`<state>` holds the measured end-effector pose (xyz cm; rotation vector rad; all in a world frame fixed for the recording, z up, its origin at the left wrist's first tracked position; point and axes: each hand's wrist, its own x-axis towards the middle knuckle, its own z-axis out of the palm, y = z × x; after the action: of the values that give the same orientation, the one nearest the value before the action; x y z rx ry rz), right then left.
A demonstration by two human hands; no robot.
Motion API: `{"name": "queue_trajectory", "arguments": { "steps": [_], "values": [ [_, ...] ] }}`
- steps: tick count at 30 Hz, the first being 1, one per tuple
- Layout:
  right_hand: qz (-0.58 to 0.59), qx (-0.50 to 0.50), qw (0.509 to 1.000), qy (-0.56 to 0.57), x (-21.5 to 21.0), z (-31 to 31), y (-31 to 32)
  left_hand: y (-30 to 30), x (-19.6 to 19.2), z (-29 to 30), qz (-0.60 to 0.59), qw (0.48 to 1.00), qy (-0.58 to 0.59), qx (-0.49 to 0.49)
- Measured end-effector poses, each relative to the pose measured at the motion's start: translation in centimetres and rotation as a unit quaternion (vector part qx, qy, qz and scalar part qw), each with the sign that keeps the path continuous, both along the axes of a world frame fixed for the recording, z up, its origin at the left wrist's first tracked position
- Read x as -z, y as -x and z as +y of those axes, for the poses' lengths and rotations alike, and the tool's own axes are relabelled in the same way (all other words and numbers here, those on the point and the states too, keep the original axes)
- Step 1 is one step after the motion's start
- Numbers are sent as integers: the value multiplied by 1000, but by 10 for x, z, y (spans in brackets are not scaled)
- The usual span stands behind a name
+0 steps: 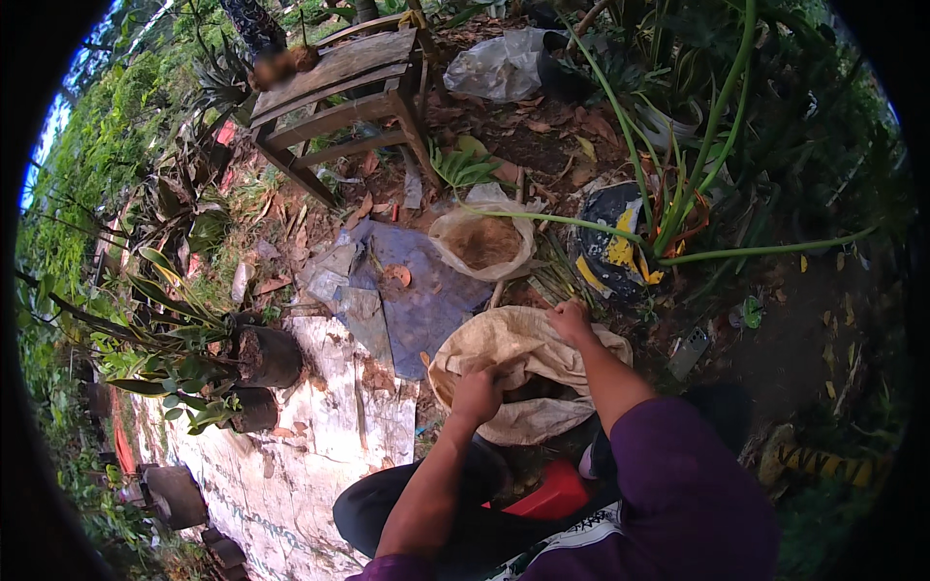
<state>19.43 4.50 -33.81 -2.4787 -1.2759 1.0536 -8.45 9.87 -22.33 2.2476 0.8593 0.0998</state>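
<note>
A beige woven sack [528, 422] stands in front of my legs with its mouth spread wide and its rim rolled outward. Something dark, perhaps soil, shows in the shadow inside it. My left hand [478, 395] is closed on the sack's cloth at the left of the mouth. At the far right of the rim, my right hand [570, 320] is also closed on the cloth, its fingertips partly hidden. Just beyond the sack sits a smaller whitish bag [523, 254] holding brown, crumbly material.
A black pot with yellow marks [610, 254] and a long-stemmed plant [693, 194] stand at the right. A wooden bench [339, 73] is at the back left. Flattened blue-grey sheeting [426, 295], a pale board [320, 426] and potted plants [269, 356] lie leftward. Something red [550, 494] is beneath me.
</note>
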Motion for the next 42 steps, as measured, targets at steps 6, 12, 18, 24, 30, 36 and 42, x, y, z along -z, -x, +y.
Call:
{"name": "queue_trajectory", "arguments": {
  "steps": [6, 12, 18, 24, 30, 36, 42],
  "values": [
    [-36, 105, 993, 42, 23, 9, 40, 6, 6, 0, 8, 1000, 12, 7],
    [-65, 130, 987, 64, 10, 22, 39, 6, 4, 3, 39, 999, 26, 21],
    [-51, 191, 972, -129, -32, -6, 31, 3, 9, -1, 126, 987, 97, 22],
    [308, 300, 887, -171, -49, -74, 60, -7, 9, 7, 46, 993, 93, -57],
    [1, 68, 990, -121, -40, -87, 36, -20, -5, 15, -29, 995, 59, -71],
    [-72, -43, 978, -191, -187, -35, -31, -17, -48, 20, -97, 994, 45, -25],
    [300, 115, 856, -404, -328, -50, -21, -20, -152, 27, -138, 981, 128, -47]
  ]
}}
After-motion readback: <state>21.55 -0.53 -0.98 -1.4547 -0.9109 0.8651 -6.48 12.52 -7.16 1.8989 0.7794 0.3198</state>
